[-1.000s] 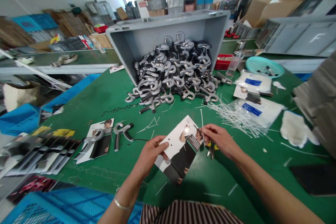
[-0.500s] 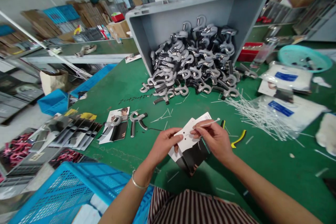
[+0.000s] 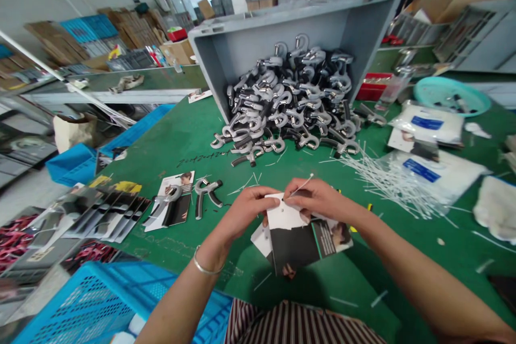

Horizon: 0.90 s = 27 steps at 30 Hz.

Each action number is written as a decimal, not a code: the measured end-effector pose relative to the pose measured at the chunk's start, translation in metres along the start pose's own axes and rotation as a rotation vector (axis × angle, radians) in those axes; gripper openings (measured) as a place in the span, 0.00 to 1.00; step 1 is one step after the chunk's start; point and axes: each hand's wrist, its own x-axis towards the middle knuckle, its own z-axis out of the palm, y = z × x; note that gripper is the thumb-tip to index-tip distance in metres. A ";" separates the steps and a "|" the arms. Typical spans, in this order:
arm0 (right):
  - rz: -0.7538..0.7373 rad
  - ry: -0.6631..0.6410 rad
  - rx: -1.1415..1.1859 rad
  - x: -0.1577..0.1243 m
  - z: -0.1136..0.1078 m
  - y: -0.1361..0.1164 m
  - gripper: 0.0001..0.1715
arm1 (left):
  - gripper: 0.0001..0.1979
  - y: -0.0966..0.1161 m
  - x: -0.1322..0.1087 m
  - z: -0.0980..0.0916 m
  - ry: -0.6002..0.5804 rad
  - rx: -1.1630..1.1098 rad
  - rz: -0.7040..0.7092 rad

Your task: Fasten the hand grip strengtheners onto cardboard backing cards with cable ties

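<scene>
My left hand [image 3: 250, 208] pinches the top left of a printed cardboard card [image 3: 294, 247], white above and dark below, with small holes near its top. Between the fingers of my right hand [image 3: 313, 196] is a thin white zip tie [image 3: 303, 183], held against the card by a hole; whether it passes through cannot be seen. Another card [image 3: 262, 242] shows behind the first. To the left lie a grey and black hand grip [image 3: 207, 196] and a second hand grip on a card [image 3: 183, 209].
A tipped grey crate [image 3: 209, 72] spills many hand grips onto the green table [image 3: 161, 142]. Loose zip ties [image 3: 387, 180] and plastic bags [image 3: 427, 123] lie to the right. A blue basket [image 3: 92, 301] stands at lower left. Yellow tool handles [image 3: 353, 228] are partly hidden by my right forearm.
The card has turned more upright, its dark printed part now facing me. My right hand has moved left with the zip tie, closer to my left hand.
</scene>
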 end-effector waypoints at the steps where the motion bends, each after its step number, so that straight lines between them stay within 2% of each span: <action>1: 0.079 -0.066 0.112 0.002 -0.004 0.005 0.11 | 0.15 -0.001 0.004 0.000 -0.003 -0.054 -0.019; 3: 0.210 -0.064 0.302 0.002 -0.004 0.019 0.15 | 0.18 -0.012 0.011 0.003 -0.014 -0.179 -0.044; 6: 0.304 0.070 0.462 -0.007 0.005 0.041 0.19 | 0.22 -0.040 0.013 0.010 0.029 -0.289 -0.053; 10: 0.382 0.080 0.534 -0.018 0.018 0.051 0.21 | 0.17 -0.073 0.004 0.021 0.162 -0.168 0.002; 13: 0.399 0.072 0.511 -0.020 0.020 0.045 0.20 | 0.13 -0.080 -0.006 0.018 0.188 0.015 0.083; 15: 0.404 0.080 0.461 -0.021 0.018 0.042 0.19 | 0.11 -0.078 -0.016 0.012 0.155 0.205 0.123; 17: 0.422 0.085 0.424 -0.023 0.018 0.042 0.20 | 0.11 -0.072 -0.028 0.007 0.050 0.339 0.163; 20: 0.456 0.092 0.455 -0.027 0.023 0.045 0.22 | 0.12 -0.067 -0.045 0.006 -0.070 0.378 0.212; 22: 0.467 0.107 0.512 -0.030 0.029 0.046 0.23 | 0.11 -0.068 -0.048 0.010 -0.014 0.400 0.237; 27: 0.449 0.115 0.600 -0.036 0.041 0.036 0.23 | 0.09 -0.083 -0.036 0.022 0.332 0.412 0.366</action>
